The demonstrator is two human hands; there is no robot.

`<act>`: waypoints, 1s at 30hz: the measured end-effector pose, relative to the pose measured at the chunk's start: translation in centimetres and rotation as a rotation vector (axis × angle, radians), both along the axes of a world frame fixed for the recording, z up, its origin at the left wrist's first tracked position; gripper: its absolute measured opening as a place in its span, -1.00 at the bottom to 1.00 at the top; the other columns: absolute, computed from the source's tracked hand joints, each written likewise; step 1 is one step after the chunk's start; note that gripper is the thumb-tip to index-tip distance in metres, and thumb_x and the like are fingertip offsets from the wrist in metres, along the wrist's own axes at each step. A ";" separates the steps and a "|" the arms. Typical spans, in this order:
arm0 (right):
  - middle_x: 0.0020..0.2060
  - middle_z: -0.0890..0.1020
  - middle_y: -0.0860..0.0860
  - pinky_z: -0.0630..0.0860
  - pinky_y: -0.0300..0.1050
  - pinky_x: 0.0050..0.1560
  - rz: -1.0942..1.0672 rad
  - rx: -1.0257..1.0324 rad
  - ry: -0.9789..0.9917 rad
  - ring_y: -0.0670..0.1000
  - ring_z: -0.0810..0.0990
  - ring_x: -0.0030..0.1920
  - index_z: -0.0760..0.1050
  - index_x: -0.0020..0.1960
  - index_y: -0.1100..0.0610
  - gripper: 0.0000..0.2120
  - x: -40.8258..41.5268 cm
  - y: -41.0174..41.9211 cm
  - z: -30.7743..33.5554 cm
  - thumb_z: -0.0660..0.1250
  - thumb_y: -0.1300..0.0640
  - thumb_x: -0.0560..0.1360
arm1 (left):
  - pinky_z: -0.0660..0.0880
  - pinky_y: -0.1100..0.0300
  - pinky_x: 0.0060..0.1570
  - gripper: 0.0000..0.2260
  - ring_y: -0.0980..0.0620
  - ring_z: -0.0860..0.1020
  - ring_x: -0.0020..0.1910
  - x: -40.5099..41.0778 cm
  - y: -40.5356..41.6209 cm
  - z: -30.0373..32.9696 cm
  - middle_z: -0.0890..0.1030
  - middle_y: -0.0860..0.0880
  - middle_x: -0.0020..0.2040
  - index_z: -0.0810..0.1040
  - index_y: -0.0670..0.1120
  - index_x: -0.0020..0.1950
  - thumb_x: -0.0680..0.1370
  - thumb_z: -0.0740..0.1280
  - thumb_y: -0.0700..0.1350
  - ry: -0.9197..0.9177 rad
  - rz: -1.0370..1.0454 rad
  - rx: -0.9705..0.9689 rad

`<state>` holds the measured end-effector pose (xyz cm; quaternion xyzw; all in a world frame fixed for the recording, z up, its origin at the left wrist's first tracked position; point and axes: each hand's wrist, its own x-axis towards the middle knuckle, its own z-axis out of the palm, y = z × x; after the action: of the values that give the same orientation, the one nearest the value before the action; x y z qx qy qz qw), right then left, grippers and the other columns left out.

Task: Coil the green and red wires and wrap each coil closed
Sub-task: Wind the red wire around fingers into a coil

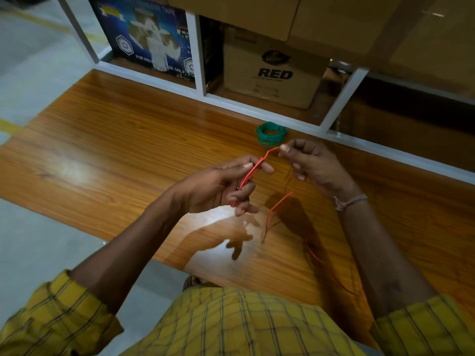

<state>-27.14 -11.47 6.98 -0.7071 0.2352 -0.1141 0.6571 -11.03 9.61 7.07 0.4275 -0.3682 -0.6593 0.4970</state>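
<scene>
Your left hand (221, 186) grips the thin red wire (253, 170); your right hand (308, 163) pinches its end above the glossy wooden counter (115, 150), near the coiled green wire (271, 134).

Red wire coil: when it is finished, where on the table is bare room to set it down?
The wooden table is bare left of the left hand, up to its left edge. It is crowded near the right hand: the green coil lies by the shelf frame, and loose red wire trails below.
</scene>
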 end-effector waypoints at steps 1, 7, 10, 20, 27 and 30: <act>-0.41 0.37 -0.03 0.25 -0.21 -0.50 -0.023 -0.034 0.014 -0.08 0.27 -0.48 0.58 0.00 0.23 -0.80 0.2 0.3 -0.9 0.34 0.10 0.68 | 0.23 -0.60 0.47 -0.62 -0.07 0.54 -0.41 -0.2 0.1 0.1 0.32 -0.09 -0.37 0.35 -0.18 0.57 0.82 -0.05 -0.10 0.077 -0.021 -0.019; -0.34 0.46 0.03 0.21 -0.28 -0.58 0.026 0.203 0.101 -0.12 0.26 -0.54 0.71 -0.02 -0.06 -0.66 -0.3 6.0 -4.7 0.19 0.11 0.76 | 0.67 -0.01 0.03 -0.58 0.04 0.52 -0.43 -0.6 -0.1 1.4 0.42 -0.05 -0.33 0.28 -0.17 0.62 0.82 -0.09 -0.10 0.319 0.105 -0.109; -0.35 0.49 0.03 0.21 -0.32 -0.60 0.104 0.223 0.195 -0.12 0.27 -0.55 0.69 0.19 0.03 -0.70 -1.3 8.5 -5.3 0.16 0.10 0.77 | 0.62 -0.10 0.13 -0.56 -0.07 0.70 -0.20 0.3 -0.9 1.5 0.51 -0.05 -0.25 0.24 -0.18 0.67 0.82 -0.07 -0.06 0.281 0.250 -0.138; -0.39 0.59 0.01 0.36 -0.19 -0.49 0.371 -0.120 0.269 -0.06 0.44 -0.49 0.66 0.26 0.00 -0.81 -2.0 9.4 -0.2 0.33 0.07 0.71 | 0.63 0.25 0.08 -0.67 -0.25 0.72 0.13 1.4 -2.6 -1.4 0.57 -0.23 -0.12 0.30 -0.07 0.59 0.81 0.11 -0.07 -0.422 0.320 -0.040; -0.47 0.43 0.06 0.24 -0.26 -0.58 0.326 0.071 0.039 -0.10 0.28 -0.57 0.58 0.05 0.35 -0.72 -3.2 5.6 3.3 0.39 0.09 0.61 | 0.61 0.16 -0.10 -0.71 0.01 0.60 -0.30 1.0 -1.7 -1.2 0.55 -0.15 -0.22 0.37 -0.06 0.53 0.81 0.10 -0.06 -0.513 0.108 0.011; -0.49 0.39 0.02 0.21 -0.25 -0.60 0.260 0.185 -0.076 -0.13 0.24 -0.61 0.59 0.03 0.29 -0.82 -3.3 3.4 3.8 0.36 0.15 0.62 | 0.63 -0.26 0.24 -0.69 -0.06 0.48 -0.44 0.3 -0.9 -0.8 0.46 -0.15 -0.28 0.38 -0.08 0.53 0.81 0.08 -0.05 -0.285 0.010 -0.005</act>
<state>-30.44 -8.05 10.79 -0.6631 0.1262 -0.0327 0.7371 -10.68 8.67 6.24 0.5175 -0.4345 -0.5885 0.4439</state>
